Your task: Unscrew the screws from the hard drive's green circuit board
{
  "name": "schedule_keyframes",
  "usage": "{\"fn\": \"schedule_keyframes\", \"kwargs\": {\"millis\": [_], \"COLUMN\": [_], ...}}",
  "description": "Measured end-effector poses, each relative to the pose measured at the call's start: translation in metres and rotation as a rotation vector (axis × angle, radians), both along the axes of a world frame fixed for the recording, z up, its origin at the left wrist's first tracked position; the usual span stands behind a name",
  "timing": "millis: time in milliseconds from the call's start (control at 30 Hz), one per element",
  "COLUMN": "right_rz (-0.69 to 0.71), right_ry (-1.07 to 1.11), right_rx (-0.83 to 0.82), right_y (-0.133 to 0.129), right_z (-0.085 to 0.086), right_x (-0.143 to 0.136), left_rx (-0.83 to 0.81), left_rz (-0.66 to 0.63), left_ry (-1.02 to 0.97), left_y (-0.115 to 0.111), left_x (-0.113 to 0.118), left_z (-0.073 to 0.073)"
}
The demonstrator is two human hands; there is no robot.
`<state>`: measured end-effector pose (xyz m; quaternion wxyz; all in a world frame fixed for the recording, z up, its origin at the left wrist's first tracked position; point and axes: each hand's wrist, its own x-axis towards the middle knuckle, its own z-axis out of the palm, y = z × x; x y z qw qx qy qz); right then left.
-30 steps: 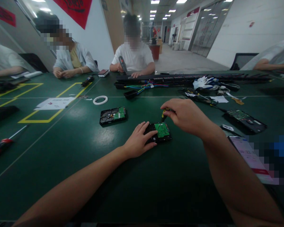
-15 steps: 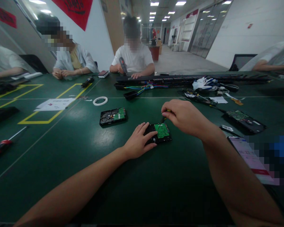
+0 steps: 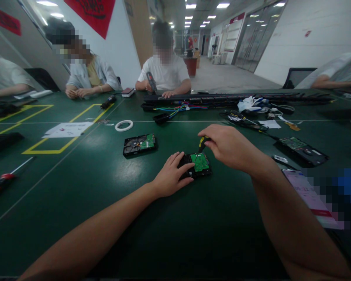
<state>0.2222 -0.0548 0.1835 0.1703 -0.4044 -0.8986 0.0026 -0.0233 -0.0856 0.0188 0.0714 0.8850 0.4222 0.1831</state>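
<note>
A black hard drive point(image 3: 205, 172) with a green circuit board lies flat on the table in front of me. My left hand point(image 3: 170, 176) grips its left end, thumb along the near edge and the other fingers spread over the top and far side. In my right hand point(image 3: 222, 146) is a small screwdriver point(image 3: 204, 143) with a yellow and black handle, held between thumb and fingers. It leans down to the left, its thin shaft meeting the circuit board close to my left fingertip. The exact contact of the tip is too small to make out.
Another hard drive point(image 3: 139, 144) lies to the left, a third point(image 3: 301, 150) to the right. Around are a white tape ring point(image 3: 124, 125), a red-black screwdriver point(image 3: 1, 184), a phone point(image 3: 310, 193), cables point(image 3: 181, 108) and gloves point(image 3: 251, 104). A co-worker point(image 3: 165, 70) across holds a power tool.
My right fingers have shifted on the screwdriver, so more of its yellow and black handle shows. My left hand and the hard drive stay in place.
</note>
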Motion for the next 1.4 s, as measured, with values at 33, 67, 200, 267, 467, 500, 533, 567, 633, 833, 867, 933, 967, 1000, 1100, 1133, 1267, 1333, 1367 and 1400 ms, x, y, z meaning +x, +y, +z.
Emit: {"fn": "schedule_keyframes", "kwargs": {"millis": [33, 67, 200, 267, 467, 500, 533, 567, 633, 833, 867, 933, 967, 1000, 1100, 1133, 1267, 1333, 1367, 1400], "right_rz": [0.003, 0.01, -0.005, -0.036, 0.049, 0.045, 0.033, 0.021, -0.001, -0.025, -0.027, -0.024, -0.019, -0.016, -0.013, -0.009, 0.052, 0.063, 0.06, 0.055], "right_ry": [-0.004, -0.007, -0.019, -0.026, 0.0, 0.002, 0.001, -0.006, -0.02, -0.02, -0.026, -0.026, -0.019, -0.011, 0.004, 0.004, 0.011, 0.009, 0.009, 0.011], "right_rx": [0.002, 0.005, -0.013, -0.028, -0.028, -0.033, -0.038, -0.044, -0.048, -0.033, -0.028, -0.026, -0.029, -0.035, -0.053, -0.058, -0.054, -0.053, -0.058, -0.064], "right_y": [-0.0005, -0.0008, -0.0017, -0.0023, -0.0028, -0.0024, -0.0021, -0.0018, -0.0016, -0.0029, -0.0031, -0.0031, -0.003, -0.0027, -0.0011, -0.0006, 0.0, -0.0004, -0.0006, -0.0007], "right_z": [0.0006, 0.0011, 0.0025, 0.0024, 0.0017, 0.0017, 0.0016, 0.0014, 0.0006, -0.0023, -0.0024, -0.0021, -0.0019, -0.0018, -0.0018, -0.0018, -0.0005, 0.0002, 0.0003, 0.0002], "right_x": [-0.0003, -0.0005, -0.001, -0.0017, -0.0025, -0.0024, -0.0023, -0.0023, -0.0024, -0.0011, -0.0008, -0.0007, -0.0008, -0.0011, -0.0021, -0.0023, -0.0033, -0.004, -0.0043, -0.0045], "left_rx": [-0.001, -0.001, 0.005, 0.008, 0.001, 0.001, 0.001, 0.001, 0.002, -0.001, -0.003, -0.006, -0.008, -0.009, -0.01, -0.008, -0.001, -0.001, -0.002, -0.004], "left_rz": [-0.001, -0.002, -0.004, -0.005, 0.0, -0.001, -0.003, -0.006, -0.011, -0.005, -0.005, -0.007, -0.007, -0.006, -0.003, -0.003, -0.001, -0.002, -0.002, -0.002], "left_ry": [0.002, 0.003, 0.003, 0.0, 0.009, 0.01, 0.011, 0.011, 0.009, 0.001, 0.001, 0.001, 0.003, 0.004, 0.004, 0.003, 0.0, 0.006, 0.009, 0.012], "left_y": [0.0002, 0.0004, 0.0003, -0.0006, -0.0022, -0.002, -0.0016, -0.0012, -0.0004, 0.0003, 0.0003, 0.0003, 0.0005, 0.0006, 0.0009, 0.0009, 0.0003, -0.0001, -0.0003, -0.0005], "left_x": [-0.0001, -0.0001, -0.0001, 0.0001, -0.0002, -0.0003, -0.0005, -0.0005, -0.0005, -0.0011, -0.0014, -0.0019, -0.002, -0.002, -0.0015, -0.0011, -0.0003, -0.0001, -0.0001, 0.0], "left_z": [-0.0001, -0.0002, 0.0009, 0.0019, 0.0024, 0.002, 0.0017, 0.0013, 0.0008, 0.0006, 0.0005, 0.0001, -0.0002, -0.0005, -0.0014, -0.0014, -0.0001, 0.0013, 0.0019, 0.0025]}}
